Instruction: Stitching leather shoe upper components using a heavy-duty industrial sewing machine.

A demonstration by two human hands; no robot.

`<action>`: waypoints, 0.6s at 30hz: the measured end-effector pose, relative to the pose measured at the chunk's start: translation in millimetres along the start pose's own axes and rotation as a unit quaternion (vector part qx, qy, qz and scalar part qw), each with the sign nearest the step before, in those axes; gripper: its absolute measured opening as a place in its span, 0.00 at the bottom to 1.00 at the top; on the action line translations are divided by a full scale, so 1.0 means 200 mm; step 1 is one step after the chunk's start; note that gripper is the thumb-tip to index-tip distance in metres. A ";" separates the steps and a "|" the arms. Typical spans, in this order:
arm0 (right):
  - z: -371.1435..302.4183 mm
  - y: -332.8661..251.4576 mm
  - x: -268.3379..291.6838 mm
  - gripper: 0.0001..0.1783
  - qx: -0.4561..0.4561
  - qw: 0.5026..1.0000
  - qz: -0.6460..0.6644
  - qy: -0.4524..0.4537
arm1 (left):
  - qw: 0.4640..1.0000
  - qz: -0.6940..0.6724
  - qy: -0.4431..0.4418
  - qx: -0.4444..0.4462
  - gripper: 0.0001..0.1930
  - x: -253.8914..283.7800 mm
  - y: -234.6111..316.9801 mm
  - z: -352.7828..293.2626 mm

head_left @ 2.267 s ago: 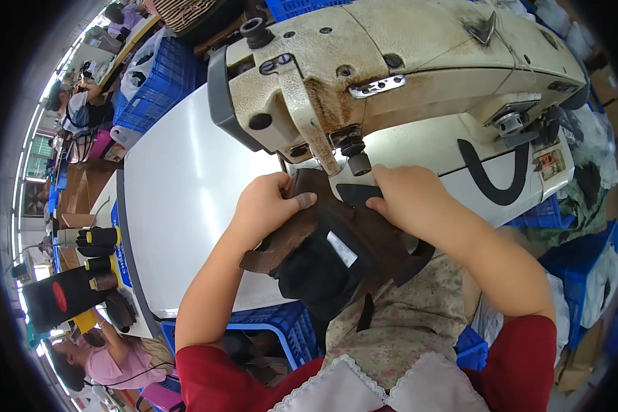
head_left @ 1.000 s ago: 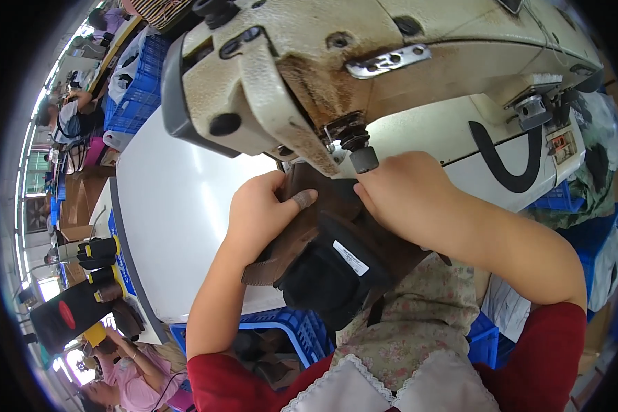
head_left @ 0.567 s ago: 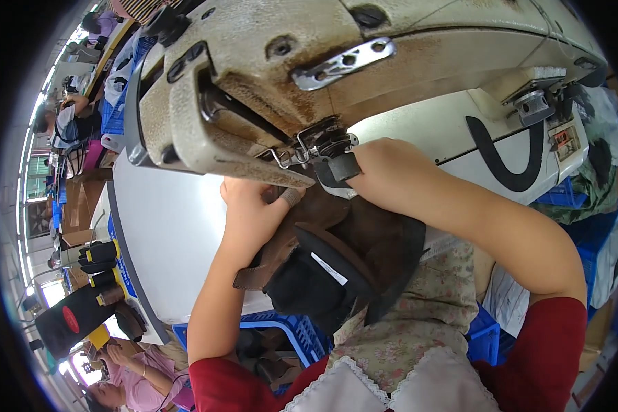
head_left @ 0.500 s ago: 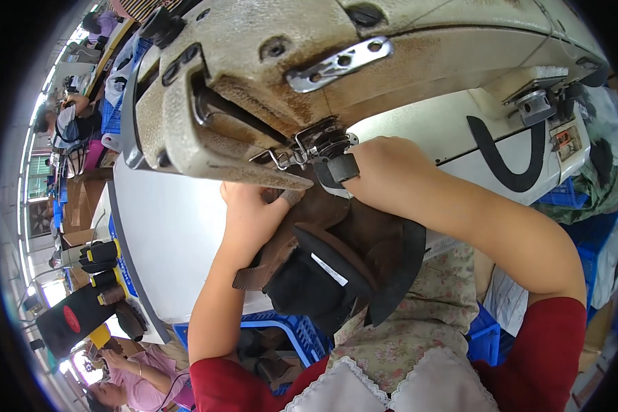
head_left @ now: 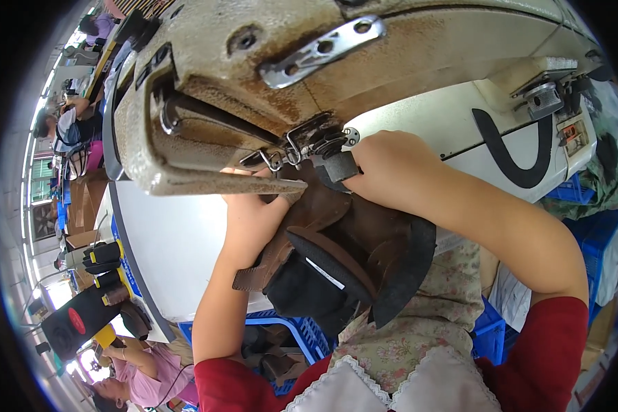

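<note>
A dark brown and black shoe upper [head_left: 329,257], with a small white label inside, lies under the head of a beige sewing machine [head_left: 220,172]. My left hand [head_left: 250,220] grips its left side. The thumb, with a wrap near its tip, lies on the brown leather, while the other fingers are partly hidden behind the machine head. Close to the needle area, my right hand [head_left: 391,165] is bent in beside the dark presser roller [head_left: 341,167] at the upper's far edge. Its fingers are out of sight behind the roller and wrist.
A black U-shaped strip [head_left: 518,161] lies on the white machine bed at right. Blue crates [head_left: 309,336] stand below the table, one with dark pieces inside. Thread cones and a dark cylinder [head_left: 79,319] are at left. Other people [head_left: 154,374] sit at work beyond.
The machine head looks nearer and shifted left in view. The shoe upper's right flap has swung slightly right, showing more of the brown inside. Both hands stay nearly in place.
</note>
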State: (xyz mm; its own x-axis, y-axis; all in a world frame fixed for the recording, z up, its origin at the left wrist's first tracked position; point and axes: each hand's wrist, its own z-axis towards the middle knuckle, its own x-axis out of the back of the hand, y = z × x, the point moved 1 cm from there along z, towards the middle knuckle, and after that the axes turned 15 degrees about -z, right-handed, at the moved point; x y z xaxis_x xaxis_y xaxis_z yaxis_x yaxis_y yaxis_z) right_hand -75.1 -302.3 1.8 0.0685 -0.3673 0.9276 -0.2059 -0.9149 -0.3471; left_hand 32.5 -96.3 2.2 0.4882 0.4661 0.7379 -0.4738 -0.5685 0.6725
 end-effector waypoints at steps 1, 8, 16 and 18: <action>0.01 0.00 0.01 0.17 0.001 1.000 0.000 -0.001 | 1.000 0.000 0.000 0.001 0.16 0.00 0.01 0.00; 0.01 -0.01 0.02 0.17 -0.010 1.000 -0.010 -0.011 | 0.991 -0.135 0.008 0.023 0.14 -0.01 0.04 0.00; 0.00 -0.01 0.03 0.16 -0.017 0.999 0.005 -0.037 | 0.999 -0.050 0.020 -0.004 0.15 -0.01 0.03 -0.01; 0.00 -0.01 0.03 0.14 0.001 0.999 -0.003 -0.032 | 0.997 -0.024 0.044 -0.058 0.14 -0.01 0.01 0.00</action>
State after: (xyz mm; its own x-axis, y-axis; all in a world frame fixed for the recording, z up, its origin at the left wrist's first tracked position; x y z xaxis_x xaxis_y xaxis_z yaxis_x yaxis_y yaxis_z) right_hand -74.0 -303.4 8.0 0.1315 -0.3723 0.9187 -0.2044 -0.9171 -0.3424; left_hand 29.4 -98.0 1.3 0.4482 0.5516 0.7035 -0.5358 -0.4642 0.7053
